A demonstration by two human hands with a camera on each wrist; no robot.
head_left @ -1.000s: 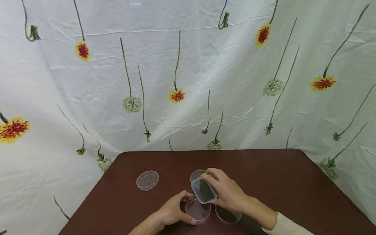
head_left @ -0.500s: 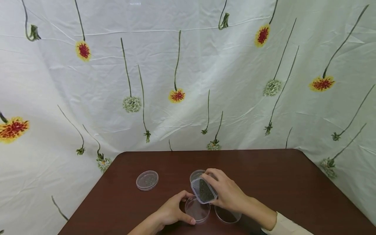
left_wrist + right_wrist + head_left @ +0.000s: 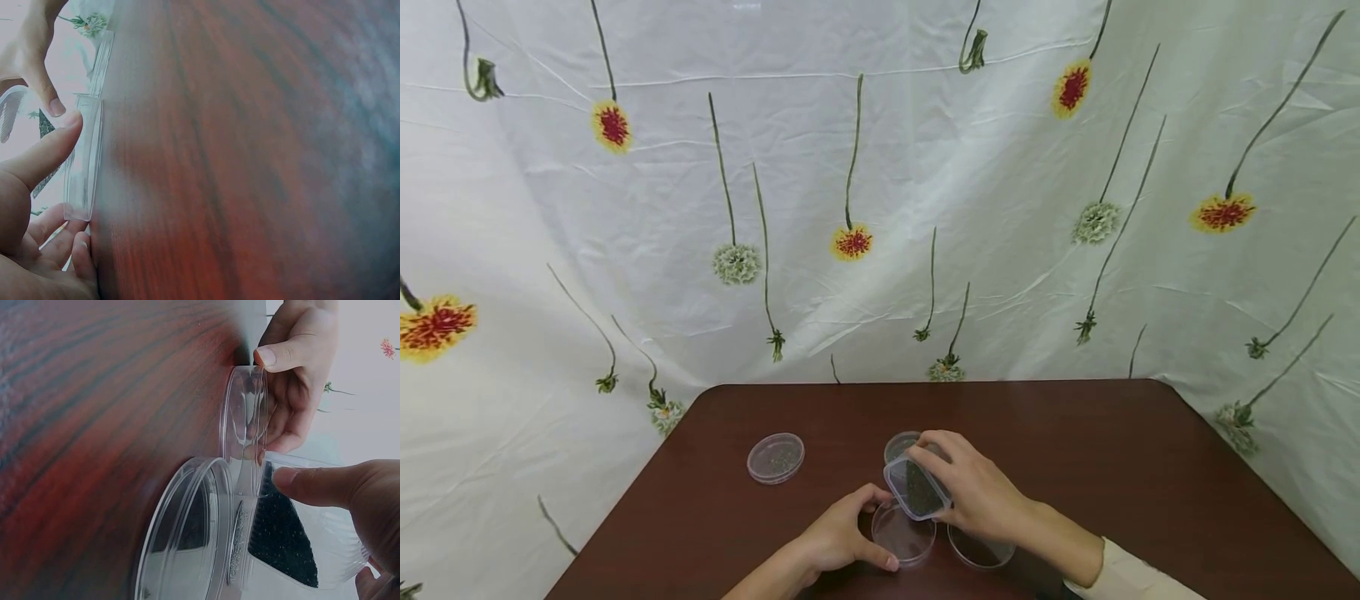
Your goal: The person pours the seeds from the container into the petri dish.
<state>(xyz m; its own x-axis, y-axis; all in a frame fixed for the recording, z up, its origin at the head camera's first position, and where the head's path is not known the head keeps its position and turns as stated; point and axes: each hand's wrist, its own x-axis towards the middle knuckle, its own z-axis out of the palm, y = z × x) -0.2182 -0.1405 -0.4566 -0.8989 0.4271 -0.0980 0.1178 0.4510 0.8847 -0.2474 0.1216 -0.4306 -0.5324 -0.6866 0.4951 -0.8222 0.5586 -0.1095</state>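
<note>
My left hand [image 3: 842, 535] grips a clear petri dish [image 3: 904, 543] at its sides, thumb at the near rim and fingers at the far rim. The dish lies flat on the dark wooden table. In my right hand [image 3: 981, 485] is a clear plastic tub [image 3: 331, 534], pinched between thumb and fingers. It is tilted, its lower edge right at the dish's far rim. Dark, fine-grained material [image 3: 281, 540] has slid to one side of the tub. Through the dish's clear wall in the left wrist view [image 3: 84, 165], no dark material shows.
Another clear dish [image 3: 981, 553] lies just right of the gripped one, partly under my right forearm. Behind the tub, a further dish [image 3: 898, 443] is partly hidden. A dish with small specks in it [image 3: 776, 458] stands at the back left. A flower-printed cloth [image 3: 880, 167] hangs behind the table.
</note>
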